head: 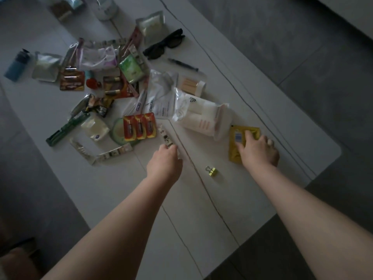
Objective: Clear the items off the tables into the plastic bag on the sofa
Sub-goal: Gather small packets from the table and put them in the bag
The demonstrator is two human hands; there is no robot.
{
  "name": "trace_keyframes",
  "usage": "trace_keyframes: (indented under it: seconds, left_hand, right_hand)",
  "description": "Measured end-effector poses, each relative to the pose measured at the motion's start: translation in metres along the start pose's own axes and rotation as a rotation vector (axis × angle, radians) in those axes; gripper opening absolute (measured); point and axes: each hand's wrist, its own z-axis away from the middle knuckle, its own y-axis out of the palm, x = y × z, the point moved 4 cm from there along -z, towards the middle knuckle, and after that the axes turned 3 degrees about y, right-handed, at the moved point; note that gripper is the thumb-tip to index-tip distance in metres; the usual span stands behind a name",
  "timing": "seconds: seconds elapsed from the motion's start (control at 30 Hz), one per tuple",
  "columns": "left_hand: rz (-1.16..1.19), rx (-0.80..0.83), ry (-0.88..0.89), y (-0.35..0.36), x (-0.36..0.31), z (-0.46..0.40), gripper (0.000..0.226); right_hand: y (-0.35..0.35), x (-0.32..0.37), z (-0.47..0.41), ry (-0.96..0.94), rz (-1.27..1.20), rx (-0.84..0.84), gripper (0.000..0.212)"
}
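A white marble-look table (201,199) carries a spread of small items. My right hand (257,150) lies on a yellow packet (235,144) near the table's right edge, fingers curled over it. My left hand (165,158) pinches the near end of a thin white printed strip (165,136). A red pack of batteries (139,126) lies just left of that strip. A large white plastic pouch (201,116) sits between the two hands, farther back. A small yellow binder clip (211,171) lies loose between my wrists. The plastic bag and sofa are out of view.
Farther back lie black sunglasses (164,46), a black pen (182,64), a blue bottle (17,65), a green tissue pack (131,68), sachets and more battery packs. Grey floor (302,47) surrounds the table; its right corner (339,152) is close to my right hand.
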Motion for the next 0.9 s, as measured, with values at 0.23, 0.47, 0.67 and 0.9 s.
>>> trace_keyframes:
  seconds: [0.23, 0.47, 0.67, 0.9]
  left_hand:
    - [0.088, -0.060, -0.167, -0.001, -0.004, -0.028, 0.025]
    - [0.138, -0.108, -0.229, -0.004, -0.008, -0.041, 0.036]
    - [0.103, -0.113, -0.232, -0.003, 0.000, -0.034, 0.028]
    - [0.109, -0.057, -0.218, -0.002, 0.016, 0.000, 0.026]
  right_hand:
    - [-0.001, -0.005, -0.007, -0.037, -0.039, -0.078, 0.076]
    - [0.002, -0.009, -0.010, -0.018, -0.116, -0.085, 0.082]
    - [0.015, -0.025, 0.021, -0.189, -0.171, 0.036, 0.052]
    - [0.003, -0.018, 0.058, -0.322, -0.241, 0.144, 0.012]
